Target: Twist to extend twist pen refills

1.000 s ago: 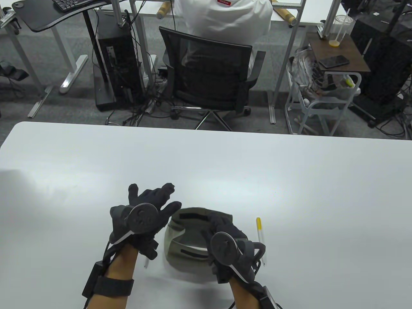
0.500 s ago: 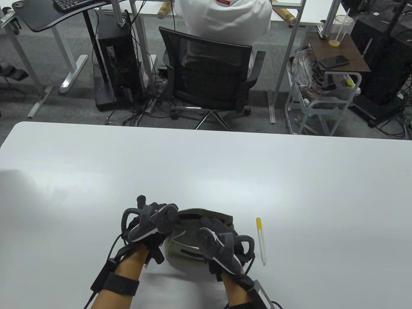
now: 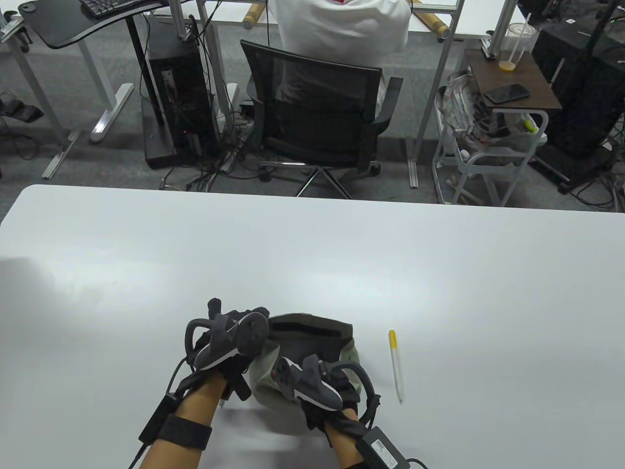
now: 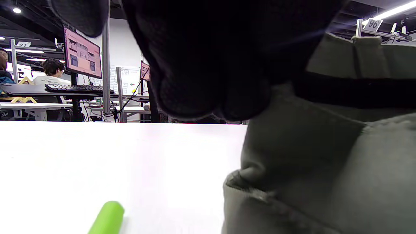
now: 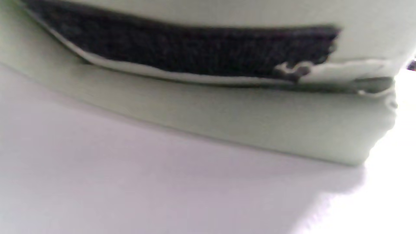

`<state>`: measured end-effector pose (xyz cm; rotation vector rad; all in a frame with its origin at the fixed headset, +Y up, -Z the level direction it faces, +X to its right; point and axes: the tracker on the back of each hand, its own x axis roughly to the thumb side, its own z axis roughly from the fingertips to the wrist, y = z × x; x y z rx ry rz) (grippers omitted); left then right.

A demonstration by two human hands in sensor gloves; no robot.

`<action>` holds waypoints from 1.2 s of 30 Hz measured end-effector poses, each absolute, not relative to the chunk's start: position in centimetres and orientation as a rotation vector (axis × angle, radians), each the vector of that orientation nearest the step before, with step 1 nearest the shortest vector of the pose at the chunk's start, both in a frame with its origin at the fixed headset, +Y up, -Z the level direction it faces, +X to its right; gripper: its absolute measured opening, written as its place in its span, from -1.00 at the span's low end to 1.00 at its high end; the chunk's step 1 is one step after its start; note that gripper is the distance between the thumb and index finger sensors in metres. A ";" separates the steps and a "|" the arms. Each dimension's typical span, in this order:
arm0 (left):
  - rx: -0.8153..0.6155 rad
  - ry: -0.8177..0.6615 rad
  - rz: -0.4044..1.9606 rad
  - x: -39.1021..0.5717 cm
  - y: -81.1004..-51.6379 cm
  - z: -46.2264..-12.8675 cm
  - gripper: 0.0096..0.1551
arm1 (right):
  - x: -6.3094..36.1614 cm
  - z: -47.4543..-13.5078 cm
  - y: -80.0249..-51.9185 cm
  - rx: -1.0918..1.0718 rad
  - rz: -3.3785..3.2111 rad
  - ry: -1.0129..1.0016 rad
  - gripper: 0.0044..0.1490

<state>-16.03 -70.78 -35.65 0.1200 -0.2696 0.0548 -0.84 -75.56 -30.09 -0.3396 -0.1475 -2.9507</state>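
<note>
Left hand [image 3: 229, 337] grip holds soft olive pouch [image 3: 312, 332] rim, right hand [image 3: 322, 386] grip unclear behind it; light, slick yellow-capped twist pen [image 3: 396, 365] lies on table [image 3: 312, 254] just right — pinch both barrel ends.

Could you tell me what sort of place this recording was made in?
Probably an open-plan office or lab: a seated person on an office chair, a desktop tower, and monitors at numbered desks.

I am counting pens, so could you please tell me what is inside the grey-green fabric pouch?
The grey-green fabric pouch gapes open, showing only a dark interior; any contents are hidden by shadow and the right hand.
</note>
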 end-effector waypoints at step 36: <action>0.138 -0.285 0.013 -15.6 -70.9 -35.4 -0.54 | -0.6 -30.1 -75.1 -0.321 -2.975 -0.181 -0.47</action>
